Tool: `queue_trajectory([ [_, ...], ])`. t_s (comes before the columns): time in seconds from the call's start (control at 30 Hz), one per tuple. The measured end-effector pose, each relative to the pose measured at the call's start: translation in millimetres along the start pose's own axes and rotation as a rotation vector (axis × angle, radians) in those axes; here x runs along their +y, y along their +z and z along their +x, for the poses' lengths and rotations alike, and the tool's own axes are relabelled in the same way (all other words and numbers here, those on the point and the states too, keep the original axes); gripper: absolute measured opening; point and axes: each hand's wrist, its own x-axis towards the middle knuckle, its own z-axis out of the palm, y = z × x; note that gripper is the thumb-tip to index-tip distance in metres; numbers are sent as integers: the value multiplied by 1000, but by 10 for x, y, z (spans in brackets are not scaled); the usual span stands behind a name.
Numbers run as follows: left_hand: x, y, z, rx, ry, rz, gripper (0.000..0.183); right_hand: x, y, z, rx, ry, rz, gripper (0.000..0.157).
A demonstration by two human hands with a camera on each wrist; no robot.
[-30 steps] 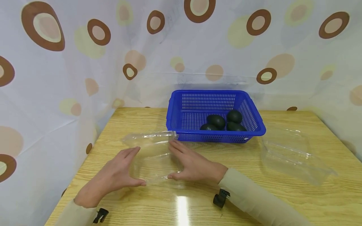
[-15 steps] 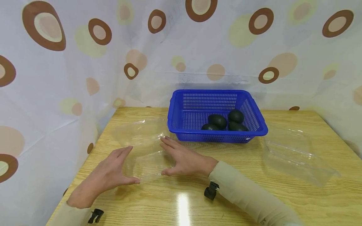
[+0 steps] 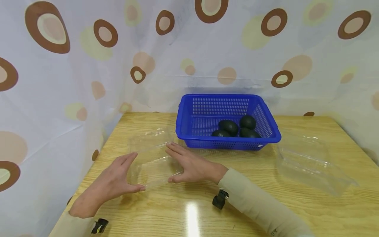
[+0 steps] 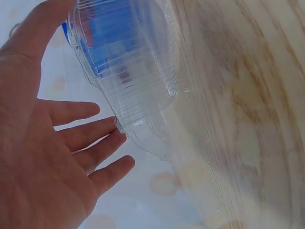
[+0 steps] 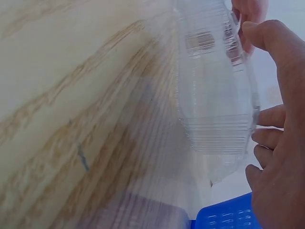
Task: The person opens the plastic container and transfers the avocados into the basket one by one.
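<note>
A clear plastic clamshell container point(image 3: 155, 169) sits on the table at left of centre, its lid point(image 3: 151, 140) folded back behind the base. Along its left side, my left hand point(image 3: 111, 184) spreads thumb and fingers; the left wrist view has the fingertips point(image 4: 121, 133) right at the rim. On the opposite side my right hand point(image 3: 193, 166) touches the rim, thumb by the front corner and fingers extended toward the hinge. Both hands keep their fingers mostly straight or relaxed. Through the transparent walls the wood grain shows.
A blue plastic basket point(image 3: 228, 144) stands behind and to the right, with several dark avocados point(image 3: 228, 127) inside. Another clear clamshell container point(image 3: 311, 168) lies open at the right of the wooden table point(image 3: 237, 210). A patterned sheet point(image 3: 177, 59) hangs at the back and sides.
Both hands and the clamshell container have shifted slightly left and away from me. Its lid dropped back flatter behind the base. In the last half second the hands have hardly moved.
</note>
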Motion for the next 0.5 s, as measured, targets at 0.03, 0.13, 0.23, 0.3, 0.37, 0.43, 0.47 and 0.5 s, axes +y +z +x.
queue_trajectory([
  [0.03,-2,5,1,6,10,3,109,-5,-9,-15,9,-7,7,98],
  [0.13,-9,22,3,44,48,31,107,-13,-29,-76,44,-24,26,97],
  [0.23,-7,32,-1,91,73,56,104,-25,-61,-155,77,-37,44,94],
  [0.3,0,30,1,115,78,66,101,-23,-82,-219,106,-47,54,93],
  [0.37,25,17,13,125,74,68,98,-24,-115,-286,140,-58,66,91],
  [0.43,71,-9,38,130,70,66,95,-24,-151,-352,177,-69,69,89],
  [0.47,96,-21,53,129,69,66,95,-31,-175,-385,190,-67,69,88],
  [0.5,126,-33,71,129,70,66,95,-41,-199,-418,199,-61,68,88],
])
